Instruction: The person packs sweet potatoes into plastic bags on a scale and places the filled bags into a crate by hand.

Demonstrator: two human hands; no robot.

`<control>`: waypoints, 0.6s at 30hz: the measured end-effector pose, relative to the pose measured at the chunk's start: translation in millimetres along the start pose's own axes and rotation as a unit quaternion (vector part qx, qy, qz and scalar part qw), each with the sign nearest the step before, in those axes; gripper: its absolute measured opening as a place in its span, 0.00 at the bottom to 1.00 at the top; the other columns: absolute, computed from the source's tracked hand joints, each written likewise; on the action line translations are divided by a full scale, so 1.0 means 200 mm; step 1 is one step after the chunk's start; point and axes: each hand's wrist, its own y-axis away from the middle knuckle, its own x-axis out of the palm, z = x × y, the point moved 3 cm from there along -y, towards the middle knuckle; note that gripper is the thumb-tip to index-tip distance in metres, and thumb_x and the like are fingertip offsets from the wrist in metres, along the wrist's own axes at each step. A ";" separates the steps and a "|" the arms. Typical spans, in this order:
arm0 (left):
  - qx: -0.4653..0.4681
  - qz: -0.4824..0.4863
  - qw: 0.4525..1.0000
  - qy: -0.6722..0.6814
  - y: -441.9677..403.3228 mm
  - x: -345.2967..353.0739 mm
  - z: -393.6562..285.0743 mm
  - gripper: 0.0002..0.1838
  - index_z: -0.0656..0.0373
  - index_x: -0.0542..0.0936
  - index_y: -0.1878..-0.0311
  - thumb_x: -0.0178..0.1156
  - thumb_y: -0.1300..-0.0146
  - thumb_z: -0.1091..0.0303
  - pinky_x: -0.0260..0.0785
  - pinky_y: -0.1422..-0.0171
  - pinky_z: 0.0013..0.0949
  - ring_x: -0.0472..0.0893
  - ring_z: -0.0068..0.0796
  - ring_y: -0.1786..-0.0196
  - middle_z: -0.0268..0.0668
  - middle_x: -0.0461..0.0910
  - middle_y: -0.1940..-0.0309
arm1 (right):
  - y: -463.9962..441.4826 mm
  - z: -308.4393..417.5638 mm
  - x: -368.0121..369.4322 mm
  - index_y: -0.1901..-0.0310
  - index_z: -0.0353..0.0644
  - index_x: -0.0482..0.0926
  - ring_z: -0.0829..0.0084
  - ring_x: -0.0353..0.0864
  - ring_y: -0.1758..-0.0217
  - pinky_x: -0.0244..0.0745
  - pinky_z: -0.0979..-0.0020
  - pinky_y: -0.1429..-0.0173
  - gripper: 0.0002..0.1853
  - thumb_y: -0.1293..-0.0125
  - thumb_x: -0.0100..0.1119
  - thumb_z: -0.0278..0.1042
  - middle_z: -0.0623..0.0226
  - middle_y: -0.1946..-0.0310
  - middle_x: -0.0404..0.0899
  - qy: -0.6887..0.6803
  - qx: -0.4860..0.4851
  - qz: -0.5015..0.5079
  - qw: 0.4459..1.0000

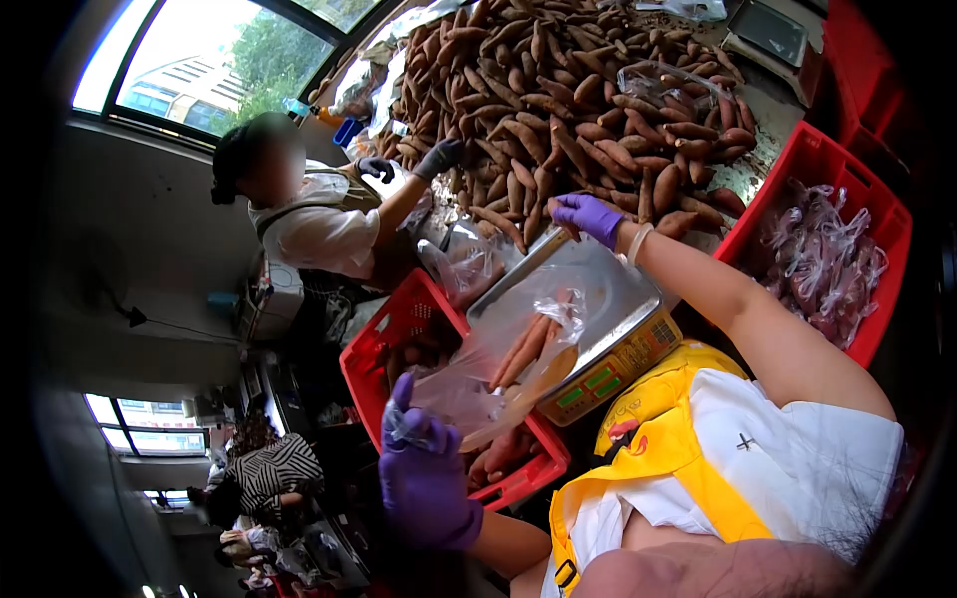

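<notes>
My left hand [429, 473], in a purple glove, has its fingers closed on the edge of a clear plastic bag [464, 399]. The bag stretches over a metal-topped weighing scale [623, 289], and a few long sweet potatoes [523, 354] lie inside it. My right hand [590, 217], also gloved in purple, reaches to the near edge of a big heap of sweet potatoes [538, 90]. Its fingers are closed round a sweet potato [554, 209], mostly hidden by the glove. Green displays glow on the scale's yellow front.
A red crate [543, 468] with sweet potatoes stands beside the scale. Another red crate [897, 234] holds bagged produce [827, 259]. Across the heap, a co-worker [324, 219] in dark gloves works. A second scale [768, 40] sits at the far end. More people [269, 473] are farther off.
</notes>
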 end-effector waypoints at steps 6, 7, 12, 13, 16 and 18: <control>-0.093 -0.086 0.992 0.001 0.04 -0.22 0.54 0.31 0.70 0.62 0.30 0.53 0.31 0.62 0.67 0.45 0.28 0.75 0.24 0.54 0.36 0.78 0.54 | -0.51 0.10 -0.21 0.42 0.36 0.70 0.66 0.75 0.43 0.72 0.55 0.40 0.22 0.23 0.45 0.49 0.58 0.48 0.76 -0.611 0.170 0.259 0.729; -0.096 -0.079 0.992 -0.001 0.05 -0.20 0.56 0.31 0.70 0.62 0.30 0.53 0.31 0.62 0.67 0.45 0.28 0.75 0.24 0.54 0.36 0.78 0.54 | -0.50 0.19 -0.16 0.39 0.36 0.68 0.61 0.72 0.36 0.67 0.50 0.34 0.25 0.23 0.42 0.51 0.55 0.43 0.75 -0.520 0.097 0.166 0.832; -0.097 -0.093 0.991 -0.010 0.11 -0.21 0.54 0.30 0.69 0.63 0.31 0.53 0.31 0.60 0.65 0.41 0.31 0.75 0.25 0.51 0.36 0.78 0.52 | -0.63 -0.01 0.11 0.29 0.50 0.61 0.53 0.57 0.25 0.49 0.48 0.25 0.36 0.28 0.32 0.68 0.58 0.27 0.60 -0.741 0.143 0.298 0.584; -0.095 -0.094 0.991 -0.011 0.12 -0.22 0.55 0.30 0.69 0.64 0.31 0.52 0.31 0.60 0.65 0.41 0.31 0.75 0.25 0.51 0.36 0.78 0.52 | -0.70 -0.13 0.13 0.29 0.53 0.62 0.55 0.57 0.25 0.48 0.48 0.25 0.36 0.29 0.33 0.68 0.63 0.27 0.61 -0.832 0.157 0.366 0.387; -0.095 -0.100 0.990 -0.012 0.13 -0.23 0.56 0.30 0.69 0.64 0.31 0.52 0.31 0.60 0.65 0.40 0.32 0.75 0.25 0.50 0.37 0.78 0.50 | -0.68 -0.07 0.14 0.31 0.59 0.65 0.59 0.59 0.26 0.47 0.46 0.25 0.32 0.29 0.34 0.67 0.72 0.28 0.64 -0.888 0.243 0.374 0.115; -0.090 -0.103 0.991 -0.013 0.14 -0.23 0.56 0.30 0.69 0.64 0.31 0.52 0.31 0.61 0.65 0.40 0.32 0.75 0.26 0.50 0.37 0.77 0.49 | -0.59 0.05 0.22 0.34 0.65 0.70 0.61 0.62 0.27 0.46 0.44 0.26 0.29 0.29 0.34 0.66 0.78 0.29 0.66 -0.879 0.363 0.307 0.026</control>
